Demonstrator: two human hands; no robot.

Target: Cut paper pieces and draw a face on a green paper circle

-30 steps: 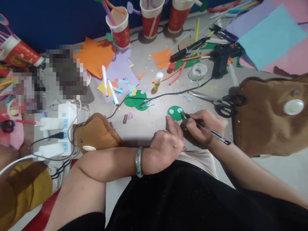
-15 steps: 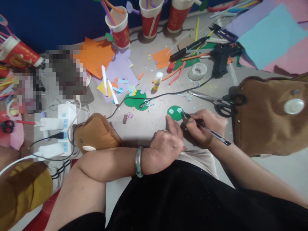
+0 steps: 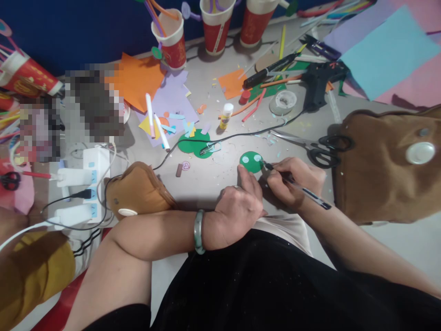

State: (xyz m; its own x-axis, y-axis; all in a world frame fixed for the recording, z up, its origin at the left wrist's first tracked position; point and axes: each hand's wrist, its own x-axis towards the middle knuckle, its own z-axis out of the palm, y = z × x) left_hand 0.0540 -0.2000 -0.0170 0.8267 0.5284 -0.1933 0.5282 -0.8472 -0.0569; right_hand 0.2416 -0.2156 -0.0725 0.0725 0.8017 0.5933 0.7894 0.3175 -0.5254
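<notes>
A small green paper oval (image 3: 251,166) with two pale blue dots lies flat on the table in front of me. My left hand (image 3: 239,209), fingers partly curled, holds down its lower left edge with the fingertips. From the right, my right hand (image 3: 296,179) is closed around a pen (image 3: 310,195) with a clear barrel and dark tip. The pen's tip is at the oval's right edge, beside the right dot; whether it touches the paper I cannot tell. Open scissors (image 3: 322,151) with black handles lie just beyond my right hand.
A glue gun (image 3: 320,80) trails its black cord over a green paper shape (image 3: 193,141). Brown bags lie at right (image 3: 386,170) and left (image 3: 138,188). Also around are tape (image 3: 285,99), a small bottle (image 3: 226,116), a power strip (image 3: 99,184), red cups (image 3: 215,34) and paper scraps.
</notes>
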